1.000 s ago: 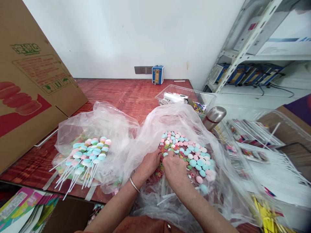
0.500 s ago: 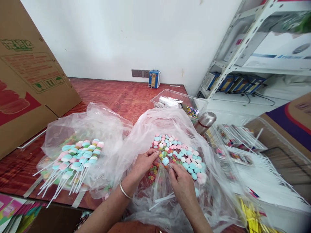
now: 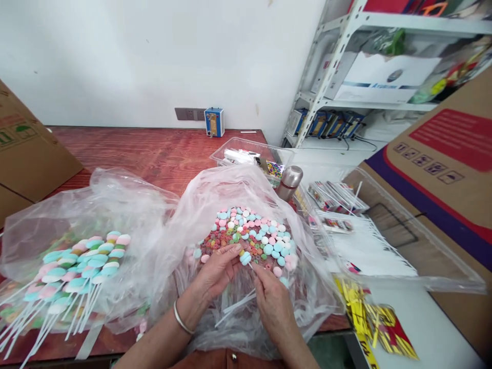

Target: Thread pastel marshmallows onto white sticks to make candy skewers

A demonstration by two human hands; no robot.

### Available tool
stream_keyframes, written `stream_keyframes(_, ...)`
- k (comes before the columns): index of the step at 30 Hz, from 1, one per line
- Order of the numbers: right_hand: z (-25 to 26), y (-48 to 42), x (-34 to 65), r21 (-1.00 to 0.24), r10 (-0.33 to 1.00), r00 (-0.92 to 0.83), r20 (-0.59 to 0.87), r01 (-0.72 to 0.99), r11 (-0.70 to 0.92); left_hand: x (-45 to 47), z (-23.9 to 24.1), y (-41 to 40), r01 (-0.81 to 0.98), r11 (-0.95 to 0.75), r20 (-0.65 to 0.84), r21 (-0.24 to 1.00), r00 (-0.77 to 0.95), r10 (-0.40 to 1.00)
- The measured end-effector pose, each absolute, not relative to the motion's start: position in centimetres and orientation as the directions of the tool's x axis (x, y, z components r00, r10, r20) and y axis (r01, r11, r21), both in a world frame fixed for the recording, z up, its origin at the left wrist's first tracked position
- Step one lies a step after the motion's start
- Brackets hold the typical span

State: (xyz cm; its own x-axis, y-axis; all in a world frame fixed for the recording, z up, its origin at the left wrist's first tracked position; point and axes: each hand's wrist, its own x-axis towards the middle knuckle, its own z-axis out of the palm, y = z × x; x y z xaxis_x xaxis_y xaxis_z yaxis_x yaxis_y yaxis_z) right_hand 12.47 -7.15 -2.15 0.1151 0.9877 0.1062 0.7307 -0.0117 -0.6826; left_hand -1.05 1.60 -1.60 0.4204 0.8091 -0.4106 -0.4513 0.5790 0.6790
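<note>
My right hand (image 3: 272,296) pinches a thin white stick just below a blue-and-white round candy (image 3: 245,259) threaded on it. My left hand (image 3: 220,270), a bracelet at its wrist, has its fingers drawn together at the top of that stick, against a small yellow candy ring (image 3: 242,252). Under both hands spreads an opened clear plastic bag (image 3: 234,179). Inside it lie many small coloured candy rings (image 3: 220,240) and pastel pink, blue and white round candies (image 3: 277,247). A few loose white sticks (image 3: 239,303) rest on the plastic below the hands.
Candy skewers (image 3: 84,266) lie on another plastic bag (image 3: 126,205) at left. Behind stand a clear tray (image 3: 217,154) and a steel flask (image 3: 290,182). To the right are a bin of white sticks (image 3: 372,251), yellow ties (image 3: 355,302) and a cardboard box (image 3: 442,169).
My view has swung right, so everything sits further left in the picture. Both hands stay close together at the candy stick, with the left palm turned more upward.
</note>
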Motion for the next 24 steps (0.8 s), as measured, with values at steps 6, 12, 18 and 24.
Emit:
stream_keyframes(6, -2.9, -8.4, 12.9, -0.767, 0.975, 0.221, 0.023, 0.630, -0.125, 1.4, -1.6, -0.9, -0.375, 0.627, -0.428, 0.683, 0.490, 0.759)
stream_keyframes(12, -2.7, -7.2, 14.6, -0.751, 0.967, 0.254, 0.013, 0.641, -0.158, 2.6, -1.7, -0.5, -0.118, 0.482, -0.361, 0.868, 0.515, 0.777)
stream_keyframes(18, -2.7, -5.8, 19.8, -0.663, 0.917, 0.398, -0.032, 0.678, -0.318, 3.5, -1.8, 4.2, 0.485, -0.301, -0.014, 0.821, 0.544, 0.839)
stream_keyframes(24, -3.2, -6.6, 18.9, -0.602, 0.931, 0.358, -0.074, 0.728, -0.328, 5.7, -2.7, 4.9, 0.591, -0.575, 0.034, 0.566, 0.680, 0.733)
